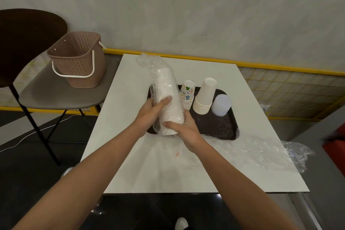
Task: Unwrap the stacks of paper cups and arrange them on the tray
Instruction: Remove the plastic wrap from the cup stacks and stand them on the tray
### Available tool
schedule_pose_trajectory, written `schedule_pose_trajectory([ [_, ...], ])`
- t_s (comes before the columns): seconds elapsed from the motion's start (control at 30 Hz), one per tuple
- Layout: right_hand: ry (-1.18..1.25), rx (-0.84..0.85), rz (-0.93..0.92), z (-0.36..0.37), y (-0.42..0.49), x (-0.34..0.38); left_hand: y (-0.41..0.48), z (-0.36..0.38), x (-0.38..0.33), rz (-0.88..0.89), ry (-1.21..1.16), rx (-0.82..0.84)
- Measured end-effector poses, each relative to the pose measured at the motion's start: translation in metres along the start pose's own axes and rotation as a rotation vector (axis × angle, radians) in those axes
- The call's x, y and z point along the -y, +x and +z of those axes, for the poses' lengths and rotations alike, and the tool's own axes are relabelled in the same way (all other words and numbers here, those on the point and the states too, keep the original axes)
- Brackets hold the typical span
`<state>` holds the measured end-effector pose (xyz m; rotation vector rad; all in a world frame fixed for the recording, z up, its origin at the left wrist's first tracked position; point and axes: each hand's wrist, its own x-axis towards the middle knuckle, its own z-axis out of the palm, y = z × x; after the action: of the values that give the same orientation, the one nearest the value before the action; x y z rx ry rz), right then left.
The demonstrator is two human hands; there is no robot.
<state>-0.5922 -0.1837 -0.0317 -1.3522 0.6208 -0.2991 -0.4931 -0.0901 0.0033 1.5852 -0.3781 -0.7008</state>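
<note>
White table [134, 157]: wrapped cup stack [165, 87] gripped by left fingers [164, 101], right fingers [171, 124].

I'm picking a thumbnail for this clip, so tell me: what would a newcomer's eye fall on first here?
First, the wrapped stack of cups, still in clear plastic, which the left hand and right hand grip in the middle of the view. Next, the patterned cups and plain cups standing on the dark tray just behind, and the brown basket on the chair at left.
</note>
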Motion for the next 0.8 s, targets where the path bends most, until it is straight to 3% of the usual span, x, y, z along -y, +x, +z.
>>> schedule_pose_trajectory([
  [0.27,-0.187,0.037,-0.031,-0.002,-0.005,-0.001,0.015,0.008,-0.024,-0.044,-0.108,-0.241],
  [0.57,-0.174,0.015,-0.082,-0.005,-0.003,0.002,-0.002,0.025,0.002,-0.083,-0.109,-0.221],
  [0.8,-0.134,0.005,-0.139,-0.006,-0.002,0.007,-0.013,0.032,0.015,-0.101,-0.091,-0.039],
])
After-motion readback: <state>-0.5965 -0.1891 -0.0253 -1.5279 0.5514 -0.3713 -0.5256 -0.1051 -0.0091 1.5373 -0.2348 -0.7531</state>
